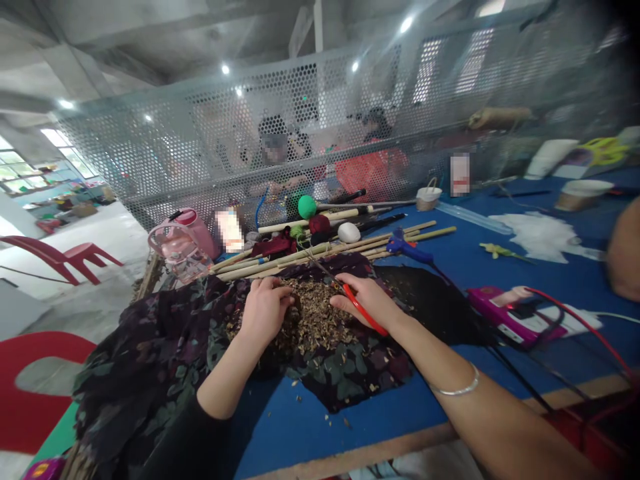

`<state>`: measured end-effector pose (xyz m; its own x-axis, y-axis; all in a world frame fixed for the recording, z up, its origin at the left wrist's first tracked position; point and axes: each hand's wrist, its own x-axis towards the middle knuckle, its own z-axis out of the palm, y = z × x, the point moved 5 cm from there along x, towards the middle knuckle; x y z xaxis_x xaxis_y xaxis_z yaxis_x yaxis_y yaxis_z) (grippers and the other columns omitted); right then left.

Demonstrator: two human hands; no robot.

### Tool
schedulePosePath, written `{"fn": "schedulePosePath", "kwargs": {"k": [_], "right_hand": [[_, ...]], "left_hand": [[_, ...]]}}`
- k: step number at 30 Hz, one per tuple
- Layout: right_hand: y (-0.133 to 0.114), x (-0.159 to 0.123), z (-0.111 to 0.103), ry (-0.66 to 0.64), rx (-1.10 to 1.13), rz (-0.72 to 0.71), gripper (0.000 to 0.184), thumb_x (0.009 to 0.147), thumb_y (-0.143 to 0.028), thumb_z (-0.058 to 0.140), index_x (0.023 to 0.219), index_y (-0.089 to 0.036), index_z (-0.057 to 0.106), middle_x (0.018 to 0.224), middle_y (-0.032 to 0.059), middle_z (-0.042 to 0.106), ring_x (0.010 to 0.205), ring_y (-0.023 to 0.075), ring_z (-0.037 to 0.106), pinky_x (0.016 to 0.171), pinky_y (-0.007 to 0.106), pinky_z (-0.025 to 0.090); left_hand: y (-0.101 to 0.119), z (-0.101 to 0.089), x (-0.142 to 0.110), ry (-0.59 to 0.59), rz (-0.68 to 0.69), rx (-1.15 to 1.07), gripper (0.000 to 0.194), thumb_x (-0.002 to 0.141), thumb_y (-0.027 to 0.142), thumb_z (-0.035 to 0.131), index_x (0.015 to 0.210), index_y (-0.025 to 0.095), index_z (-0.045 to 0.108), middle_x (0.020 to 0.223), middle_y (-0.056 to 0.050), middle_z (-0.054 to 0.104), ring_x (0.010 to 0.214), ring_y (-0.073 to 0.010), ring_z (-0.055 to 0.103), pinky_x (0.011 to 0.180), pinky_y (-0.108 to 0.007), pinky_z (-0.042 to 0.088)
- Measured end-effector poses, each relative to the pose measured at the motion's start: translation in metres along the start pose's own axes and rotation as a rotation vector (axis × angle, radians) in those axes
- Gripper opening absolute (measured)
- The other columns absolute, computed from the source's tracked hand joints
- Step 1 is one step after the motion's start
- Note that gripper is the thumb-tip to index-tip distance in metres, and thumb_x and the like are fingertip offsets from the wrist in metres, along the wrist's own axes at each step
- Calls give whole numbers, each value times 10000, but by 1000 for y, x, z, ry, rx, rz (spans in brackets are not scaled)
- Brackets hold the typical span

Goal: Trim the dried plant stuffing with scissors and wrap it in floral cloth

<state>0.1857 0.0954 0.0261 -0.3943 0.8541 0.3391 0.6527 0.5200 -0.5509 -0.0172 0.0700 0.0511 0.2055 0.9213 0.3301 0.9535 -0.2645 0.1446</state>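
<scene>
A heap of brown dried plant bits [315, 317] lies on a dark floral cloth [330, 383]. At the heap's left edge is my left hand [267, 310], fingers curled in toward the bits; what they hold, if anything, is hidden. My right hand [367, 300] is at the heap's right side, closed around scissors with red handles [367, 317]. Their thin blades point up and left over the far side of the heap. A few loose crumbs are scattered on the blue tabletop [280, 427] in front of the cloth.
Behind the heap lie several wooden sticks [280, 260], yarn balls [307, 207] and a white ball [349, 233]. A blue glue gun [407, 248] and purple power strip [515, 313] with cords are to the right. A pink bag [183, 240] stands left. People sit beyond a perforated metal screen [210, 133].
</scene>
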Motion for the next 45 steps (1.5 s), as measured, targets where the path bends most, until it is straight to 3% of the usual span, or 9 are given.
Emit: {"fn": "schedulePosePath", "kwargs": {"k": [5, 9, 19, 23, 27, 30, 35, 39, 45], "right_hand": [[0, 0, -2, 9, -1, 3, 514, 778, -567, 511, 1078, -155, 580, 597, 11, 556, 569, 162, 529, 605, 251, 400], [-2, -1, -2, 2, -3, -7, 505, 789, -559, 503, 1080, -153, 578, 569, -3, 529, 559, 156, 513, 599, 247, 392], [0, -1, 2, -25, -13, 16, 534, 770, -571, 523, 1104, -158, 572, 572, 1, 551, 555, 165, 529, 563, 246, 372], [-1, -2, 4, -24, -33, 7, 521, 776, -568, 515, 1098, -163, 582, 616, 25, 593, 609, 183, 569, 586, 253, 390], [-6, -2, 10, -44, -51, 7, 507, 767, -562, 531, 1096, -180, 582, 696, 48, 641, 675, 200, 614, 608, 257, 408], [-10, -3, 15, -58, -83, 46, 512, 753, -563, 546, 1108, -193, 573, 737, 60, 667, 728, 229, 640, 625, 274, 423], [-18, -5, 20, -89, -126, 66, 562, 725, -577, 567, 1137, -194, 551, 945, 109, 679, 868, 279, 639, 702, 332, 462], [-28, -7, 26, -82, -86, -59, 602, 695, -569, 607, 1131, -160, 538, 1059, 134, 631, 964, 272, 597, 815, 360, 457], [-38, -9, 31, -37, -77, -153, 591, 676, -557, 643, 1083, -137, 560, 966, 128, 622, 915, 255, 579, 829, 373, 448]], "left_hand": [[21, 14, 32, -178, 108, 97, 210, 800, 258, 534, 859, 222, 731, 923, -98, 613, 929, -242, 523, 841, -362, 434], [19, 25, 38, -316, 104, 221, 238, 779, 172, 518, 892, 221, 722, 919, -124, 603, 953, -260, 528, 744, -328, 465], [3, 37, 30, -265, 3, 83, 187, 780, 185, 534, 836, 181, 712, 863, -109, 665, 905, -238, 593, 776, -319, 465], [-5, 25, 18, -27, -21, -187, 183, 804, 216, 522, 820, 202, 704, 906, -67, 679, 902, -195, 595, 838, -300, 448], [-19, 18, 0, 171, -310, -600, 188, 794, 275, 539, 854, 181, 691, 881, -49, 690, 798, -170, 616, 794, -296, 469], [-21, 34, -10, 131, -571, -1062, 245, 771, 296, 553, 923, 136, 659, 743, -25, 657, 609, -110, 571, 648, -250, 481], [-10, 51, -17, 81, -714, -1614, 280, 640, 270, 700, 854, 109, 619, 603, 44, 544, 502, -32, 485, 553, -164, 439], [-5, 50, -21, 83, -739, -1739, 277, 572, 248, 758, 754, 110, 602, 601, 41, 536, 518, -24, 493, 542, -142, 439], [2, 50, -22, 24, -685, -1784, 378, 489, 280, 803, 779, 115, 626, 608, 33, 575, 494, -21, 491, 498, -130, 423]]}}
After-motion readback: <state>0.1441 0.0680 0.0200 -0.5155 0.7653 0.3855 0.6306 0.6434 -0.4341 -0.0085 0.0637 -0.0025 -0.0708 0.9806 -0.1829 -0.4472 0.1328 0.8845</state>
